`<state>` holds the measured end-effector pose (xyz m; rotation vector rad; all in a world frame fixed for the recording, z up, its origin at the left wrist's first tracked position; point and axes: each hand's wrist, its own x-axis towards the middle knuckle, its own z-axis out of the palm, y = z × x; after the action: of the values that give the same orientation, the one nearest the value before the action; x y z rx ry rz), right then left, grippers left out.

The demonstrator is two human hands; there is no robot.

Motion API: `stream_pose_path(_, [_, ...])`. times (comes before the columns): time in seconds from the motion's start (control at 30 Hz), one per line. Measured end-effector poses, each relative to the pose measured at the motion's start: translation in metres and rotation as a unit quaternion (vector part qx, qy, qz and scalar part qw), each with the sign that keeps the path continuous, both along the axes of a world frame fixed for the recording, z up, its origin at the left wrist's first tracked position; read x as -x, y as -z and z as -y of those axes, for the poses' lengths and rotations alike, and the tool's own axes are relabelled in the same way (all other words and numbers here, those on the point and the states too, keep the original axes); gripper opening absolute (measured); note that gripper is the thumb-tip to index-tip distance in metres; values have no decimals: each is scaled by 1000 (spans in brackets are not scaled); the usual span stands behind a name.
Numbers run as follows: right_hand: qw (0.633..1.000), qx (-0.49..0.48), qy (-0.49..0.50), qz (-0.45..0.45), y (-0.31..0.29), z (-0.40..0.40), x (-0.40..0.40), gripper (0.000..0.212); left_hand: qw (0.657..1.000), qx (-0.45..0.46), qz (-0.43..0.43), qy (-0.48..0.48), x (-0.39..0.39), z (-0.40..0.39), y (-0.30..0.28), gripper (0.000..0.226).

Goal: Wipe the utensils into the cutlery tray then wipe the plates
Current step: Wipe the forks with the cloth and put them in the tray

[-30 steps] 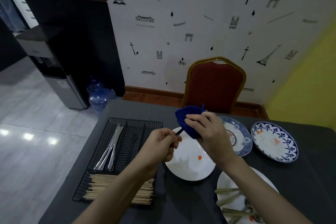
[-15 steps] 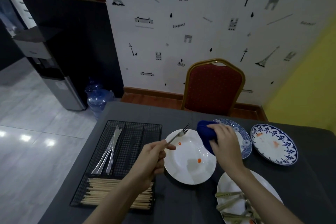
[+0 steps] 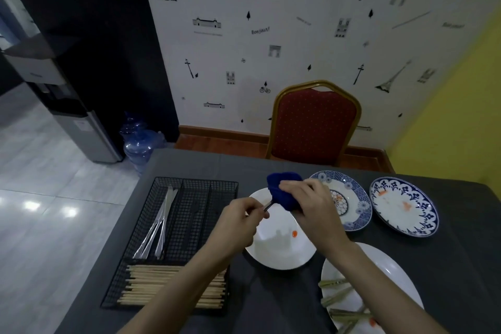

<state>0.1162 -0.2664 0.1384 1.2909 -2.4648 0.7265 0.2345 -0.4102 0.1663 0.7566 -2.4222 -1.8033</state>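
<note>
Head view: the left hand (image 3: pixel 238 221) pinches a fork (image 3: pixel 268 206) by its handle above the white plate (image 3: pixel 279 249), while the right hand (image 3: pixel 311 206) closes a blue cloth (image 3: pixel 283 192) around the fork's hidden head. The step in hand looks like wiping one utensil. Next, the cloth must slide off and the fork go left into the tray (image 3: pixel 189 192), beside the knives (image 3: pixel 160 222). More utensils (image 3: pixel 341 298) wait on the near plate (image 3: pixel 390 268).
</note>
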Motion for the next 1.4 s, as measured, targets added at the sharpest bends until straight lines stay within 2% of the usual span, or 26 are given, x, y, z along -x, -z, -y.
stream_pose_path(0.13, [998,-24,-56,-32,4,5,-9,49,999,-31,10,14,-1,2,2,23])
stream_pose_path(0.23, [998,-21,-44,-49,-1,-11,-3,50,991,-131,-5,10,-11,-2,1,24])
stream_pose_path(0.3, [999,-12,-6,-35,-1,-16,1,52,987,-157,-25,1,-23,-2,-3,23])
stream_pose_path(0.37, [998,-3,60,2,-2,-21,12,50,985,-162,-45,-44,-26,2,5,24])
stream_pose_path(0.43, [997,2,10,74,18,35,11,46,972,-126,-41,-196,-57,58,35,25])
stream_pose_path(0.5, [995,-8,20,98,24,37,11,45,963,-85,-18,-256,-61,79,67,25])
stream_pose_path(0.57, [994,8,9,109,33,36,11,45,960,-53,13,-276,-66,91,97,25])
stream_pose_path(0.8, [964,73,-13,255,54,39,-2,29,958,-16,115,-262,-51,114,154,19])
stream_pose_path(0.93, [960,57,-10,273,65,33,-2,27,958,30,128,-255,-34,116,164,16])
stream_pose_path(1.1, [961,41,-3,273,72,16,3,28,957,147,174,-181,-28,116,176,21])
stream_pose_path(1.23, [959,47,12,278,74,0,5,29,948,247,128,-156,-29,106,166,20])
stream_pose_path(1.3, [961,52,15,270,74,-7,4,29,950,264,84,-142,-22,99,153,19])
stream_pose_path(1.4, [958,80,57,268,67,-32,4,29,963,261,-1,-62,7,68,129,16])
